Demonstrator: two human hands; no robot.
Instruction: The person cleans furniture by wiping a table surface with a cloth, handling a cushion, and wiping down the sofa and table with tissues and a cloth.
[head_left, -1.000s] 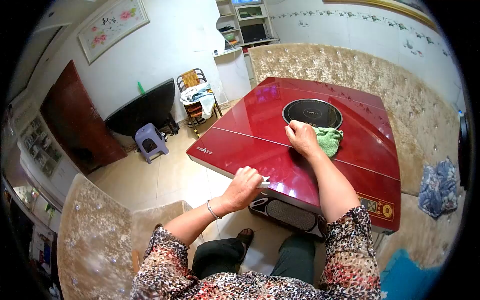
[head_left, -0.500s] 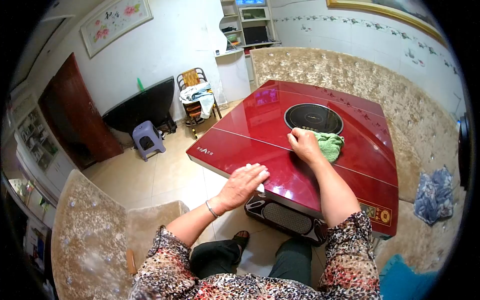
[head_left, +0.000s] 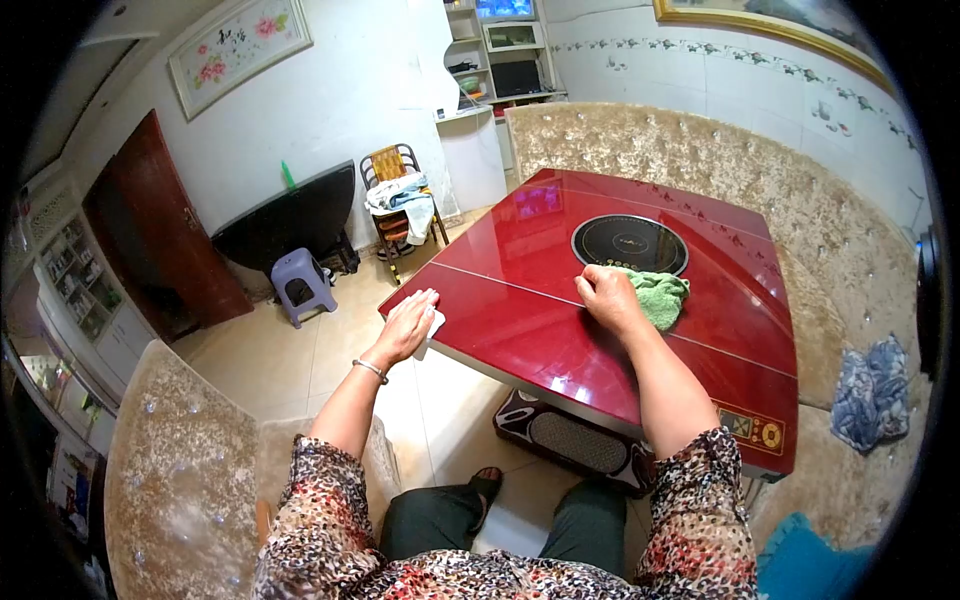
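A dark red, glossy table [head_left: 500, 300] stands in front of me, with a round black cooktop [head_left: 630, 245] set into its top. My left hand [head_left: 402, 328] lies with fingers stretched along the table's left corner. Under its palm is a white tissue [head_left: 434, 326], partly hidden, hanging over the edge. Closed in a fist, my right hand [head_left: 610, 300] rests on the tabletop just in front of the cooktop. It is on a crumpled green cloth [head_left: 661, 298], which spreads out to the right and touches the cooktop's rim.
A curved beige sofa [head_left: 680, 140] wraps behind and right of the table. Below the tabletop is a speaker-like base [head_left: 565, 440]. A purple stool [head_left: 302, 287] and a chair with cloths [head_left: 402, 195] stand on the left floor. Blue patterned fabric [head_left: 868, 393] lies on the right seat.
My left hand has slid left and away from me along the table edge, carrying the white tissue to the corner. My right hand and the green cloth stay nearly in place.
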